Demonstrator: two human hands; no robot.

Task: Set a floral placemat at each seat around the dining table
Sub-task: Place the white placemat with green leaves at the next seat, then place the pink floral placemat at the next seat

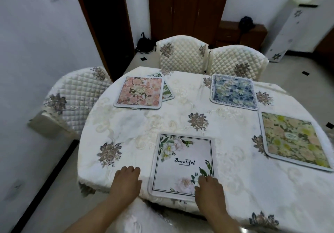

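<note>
Near edge, white placemat (182, 164): read "BeauTiful".
Your right hand (209, 187): lay flat, open, on it.
Your left hand (127, 179): fingers curled, empty, on quilted tablecloth (141, 124).

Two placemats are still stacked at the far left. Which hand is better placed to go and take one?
Probably left. The left hand lies free on the tablecloth, on the stack's side; the right hand rests on the white placemat. The pink placemat lies on top.

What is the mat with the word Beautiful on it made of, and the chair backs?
The Beautiful mat looks like smooth printed fabric or foam, matte, with a soft rounded rim. The chair covers look like padded cream cloth, stitched in puffy diamonds.
</note>
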